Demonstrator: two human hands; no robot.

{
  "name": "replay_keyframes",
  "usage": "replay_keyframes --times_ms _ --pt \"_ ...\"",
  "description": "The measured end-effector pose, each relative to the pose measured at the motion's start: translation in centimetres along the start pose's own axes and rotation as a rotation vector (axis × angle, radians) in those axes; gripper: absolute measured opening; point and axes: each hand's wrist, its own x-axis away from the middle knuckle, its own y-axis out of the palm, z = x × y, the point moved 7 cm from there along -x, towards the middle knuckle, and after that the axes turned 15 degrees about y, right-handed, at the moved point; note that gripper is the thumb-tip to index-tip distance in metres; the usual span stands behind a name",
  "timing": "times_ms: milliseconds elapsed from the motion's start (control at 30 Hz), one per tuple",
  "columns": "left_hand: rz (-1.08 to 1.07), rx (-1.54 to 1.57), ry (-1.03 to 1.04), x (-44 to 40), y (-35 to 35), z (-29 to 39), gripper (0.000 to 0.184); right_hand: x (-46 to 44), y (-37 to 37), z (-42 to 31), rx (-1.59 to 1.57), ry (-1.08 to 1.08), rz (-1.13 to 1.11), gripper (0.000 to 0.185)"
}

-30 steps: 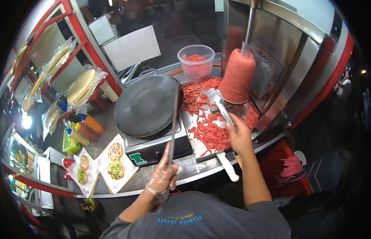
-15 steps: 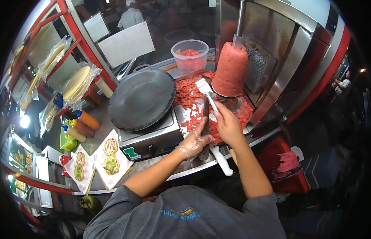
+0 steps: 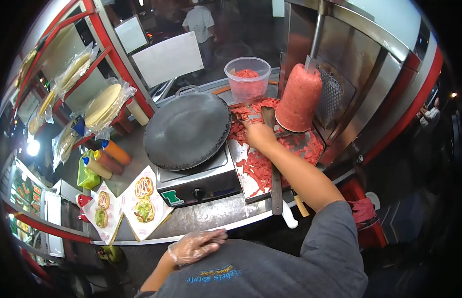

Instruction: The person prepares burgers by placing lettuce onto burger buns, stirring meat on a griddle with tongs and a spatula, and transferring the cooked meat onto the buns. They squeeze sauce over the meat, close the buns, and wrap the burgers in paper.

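My right hand (image 3: 259, 136), bare, reaches over the metal tray (image 3: 250, 187) of shredded reddish meat (image 3: 255, 169) beside the round black griddle (image 3: 187, 130). Its fingers look closed near a dark edge by the griddle; what they hold is hidden. A long flat metal spatula (image 3: 276, 188) lies across the tray, its end past the front edge. My left hand (image 3: 198, 247), in a clear plastic glove, hangs open before my shirt, holding nothing. A white-handled tool (image 3: 289, 216) and a wooden handle (image 3: 301, 205) stick out at the tray's front.
A meat cone (image 3: 299, 99) stands upright on a spit at the tray's back right. Behind is a clear tub (image 3: 248, 89) of meat. Left are two open burgers on paper (image 3: 131, 206), sauce bottles (image 3: 116, 152) and bagged tortillas (image 3: 103, 105). A person (image 3: 198, 25) is outside.
My left hand has let go of the flat spatula and drawn back to my body. My right hand has moved toward the griddle; the pale tool it held no longer shows.
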Motion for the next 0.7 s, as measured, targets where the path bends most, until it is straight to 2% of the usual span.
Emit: replay_keyframes --times_ms 67,167,200,300,367,433,467,500,533,567,600,633,667,700 --pt "0.189 0.156 -0.159 3.1 -0.2 -2.7 0.056 0.7 -2.4 0.7 -0.014 0.009 0.063 0.032" --pt "0.409 0.362 -0.178 6.1 0.2 -6.4 0.053 1.8 -5.3 1.8 -0.086 0.077 0.145 0.033" --pt "0.426 0.359 -0.195 6.0 -0.1 -5.6 0.053 2.2 -5.8 2.0 -0.149 0.047 0.211 0.034" --pt "0.442 0.396 -0.157 6.2 -0.5 -4.8 0.050 2.8 -5.7 2.4 -0.104 0.048 0.191 0.035" --pt "0.358 0.208 -0.171 6.7 -2.0 -3.9 0.045 2.7 -6.2 2.6 -0.128 0.057 0.238 0.035" --pt "0.235 -0.199 0.077 8.0 -4.7 -3.6 0.043 3.1 -8.1 1.7 -0.177 0.069 0.245 0.034" --pt "0.309 -0.169 0.039 9.5 -5.9 -3.8 0.042 3.4 -9.1 1.3 -0.233 0.004 0.315 0.034" --pt "0.476 -0.059 -0.016 11.7 -7.2 -5.4 0.044 3.8 -9.9 0.9 -0.295 -0.059 0.372 0.034" --pt "0.529 -0.244 -0.011 13.5 -9.4 -5.5 0.047 4.5 -11.0 -0.3 -0.339 -0.037 0.319 0.035" --pt "0.754 -0.028 -0.017 15.4 -11.1 -6.2 0.038 5.4 -12.3 -1.8 -0.386 -0.010 0.254 0.035" --pt "0.928 -0.122 -0.008 18.2 -13.2 -8.3 0.040 6.0 -12.7 -2.7 -0.382 0.005 0.229 0.036" --pt "1.063 -0.056 0.031 20.0 -14.9 -9.0 0.043 6.5 -12.7 -3.9 -0.379 0.017 0.211 0.037" --pt "1.221 0.048 0.164 21.9 -16.6 -11.2 0.046 7.2 -12.6 -5.6 -0.487 0.026 0.117 0.037" --pt "1.322 0.100 0.213 23.3 -18.1 -12.7 0.048 8.2 -12.1 -7.4 -0.588 0.040 0.031 0.038"
